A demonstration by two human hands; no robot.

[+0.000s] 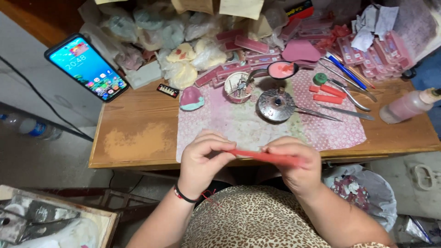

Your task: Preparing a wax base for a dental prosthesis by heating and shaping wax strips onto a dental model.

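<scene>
Both hands grip a red wax strip (266, 157) held level just in front of the wooden table's (138, 138) near edge: left hand (202, 160) pinches one end between thumb and fingers, right hand (296, 165) is clenched round the other. Risk, judged: uneven bending could snap the thin strip, dropping a piece off the table edge. Round metal burner (275, 104) stands farther back on the table.

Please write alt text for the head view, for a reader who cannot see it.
Both hands, left hand and right hand, hold a red wax strip over a wooden table. Behind it lie a round metal burner, metal tools and a phone.
</scene>
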